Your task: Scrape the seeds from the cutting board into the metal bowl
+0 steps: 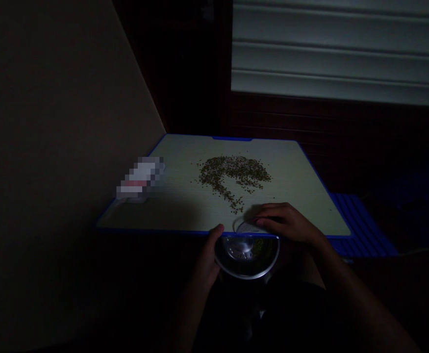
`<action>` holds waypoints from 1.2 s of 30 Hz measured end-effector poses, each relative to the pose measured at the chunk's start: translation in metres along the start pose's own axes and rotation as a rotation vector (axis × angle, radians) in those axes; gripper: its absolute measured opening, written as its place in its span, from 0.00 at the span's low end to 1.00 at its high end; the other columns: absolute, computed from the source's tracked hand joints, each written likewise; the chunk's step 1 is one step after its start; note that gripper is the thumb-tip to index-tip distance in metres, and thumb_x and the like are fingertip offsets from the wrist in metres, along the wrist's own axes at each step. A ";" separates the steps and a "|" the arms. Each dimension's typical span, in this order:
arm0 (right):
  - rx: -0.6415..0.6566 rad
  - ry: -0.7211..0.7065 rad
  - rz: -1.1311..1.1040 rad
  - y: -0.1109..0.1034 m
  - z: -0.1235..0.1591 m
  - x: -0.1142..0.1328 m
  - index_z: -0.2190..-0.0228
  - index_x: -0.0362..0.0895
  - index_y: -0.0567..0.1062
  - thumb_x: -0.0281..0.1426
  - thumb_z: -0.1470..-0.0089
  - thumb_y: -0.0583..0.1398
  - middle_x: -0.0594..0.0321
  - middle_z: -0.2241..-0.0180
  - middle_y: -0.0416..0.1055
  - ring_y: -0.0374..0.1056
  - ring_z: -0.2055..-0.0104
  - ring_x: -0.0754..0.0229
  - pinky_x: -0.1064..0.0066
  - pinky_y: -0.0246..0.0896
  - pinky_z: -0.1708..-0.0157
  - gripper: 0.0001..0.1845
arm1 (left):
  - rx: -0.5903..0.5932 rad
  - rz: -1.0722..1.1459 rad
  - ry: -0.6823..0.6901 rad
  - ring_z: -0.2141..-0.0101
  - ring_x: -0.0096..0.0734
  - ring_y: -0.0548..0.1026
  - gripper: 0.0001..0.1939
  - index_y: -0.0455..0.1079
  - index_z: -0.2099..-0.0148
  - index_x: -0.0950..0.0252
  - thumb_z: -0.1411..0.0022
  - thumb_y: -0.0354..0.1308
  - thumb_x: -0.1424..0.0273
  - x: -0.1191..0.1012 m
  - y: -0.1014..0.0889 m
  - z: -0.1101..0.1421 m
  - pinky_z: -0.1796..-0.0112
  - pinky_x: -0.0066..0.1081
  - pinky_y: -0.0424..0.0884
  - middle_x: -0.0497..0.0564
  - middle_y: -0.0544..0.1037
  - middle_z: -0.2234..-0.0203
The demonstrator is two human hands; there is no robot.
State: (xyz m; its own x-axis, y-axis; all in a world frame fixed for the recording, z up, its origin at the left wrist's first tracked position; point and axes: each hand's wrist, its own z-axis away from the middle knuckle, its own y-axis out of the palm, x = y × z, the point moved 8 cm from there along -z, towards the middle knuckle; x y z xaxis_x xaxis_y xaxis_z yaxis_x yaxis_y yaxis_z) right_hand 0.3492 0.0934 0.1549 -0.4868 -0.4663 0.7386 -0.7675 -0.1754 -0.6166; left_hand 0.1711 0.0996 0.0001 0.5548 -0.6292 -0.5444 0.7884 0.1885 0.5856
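Small dark seeds or grains (232,169) lie in a loose curved patch on a pale tabletop with a blue rim (177,196). My right hand (286,220) is closed on a clear, round-edged piece (247,226), perhaps a plastic lid, resting at the near edge. Just below that edge is a shiny metal bowl (249,275), with some grains visible inside. My left hand (209,255) grips the bowl's left side, its thumb up by the table edge. The fingers under the bowl are hidden in the dark.
A blurred-out white and red package (140,179) lies at the table's left edge. A plain wall or panel (70,122) rises close on the left. Blue slatted material (365,223) shows beyond the right edge. Pale horizontal slats (339,54) stand behind. The room is very dark.
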 end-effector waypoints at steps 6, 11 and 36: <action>-0.255 0.153 0.131 -0.019 0.005 -0.014 0.57 0.45 0.81 0.39 0.34 0.58 0.59 0.63 0.79 0.73 0.63 0.58 0.68 0.66 0.62 0.14 | 0.013 0.022 0.088 0.55 0.45 0.82 0.18 0.77 0.51 0.68 0.43 0.69 0.66 -0.008 0.003 0.003 0.49 0.41 0.75 0.57 0.84 0.58; -0.398 0.207 0.187 -0.030 0.010 -0.024 0.61 0.44 0.80 0.38 0.34 0.57 0.59 0.65 0.78 0.72 0.64 0.57 0.67 0.65 0.63 0.14 | -0.005 0.027 0.053 0.55 0.46 0.82 0.16 0.77 0.52 0.69 0.41 0.68 0.67 -0.006 0.002 0.004 0.50 0.41 0.75 0.58 0.85 0.60; -0.298 0.172 0.153 -0.022 0.007 -0.020 0.60 0.44 0.81 0.38 0.35 0.59 0.60 0.67 0.77 0.71 0.67 0.60 0.68 0.65 0.64 0.14 | 0.016 0.033 0.053 0.54 0.47 0.81 0.19 0.77 0.49 0.69 0.41 0.68 0.66 -0.004 0.001 0.001 0.48 0.41 0.75 0.58 0.84 0.57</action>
State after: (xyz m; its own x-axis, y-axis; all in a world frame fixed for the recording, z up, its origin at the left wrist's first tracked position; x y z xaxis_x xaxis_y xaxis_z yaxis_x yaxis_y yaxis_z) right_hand 0.3788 0.1009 0.1522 -0.6490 -0.3103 0.6946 -0.7557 0.1572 -0.6358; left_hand 0.1696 0.1013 0.0035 0.5943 -0.5818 -0.5552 0.7650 0.1960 0.6135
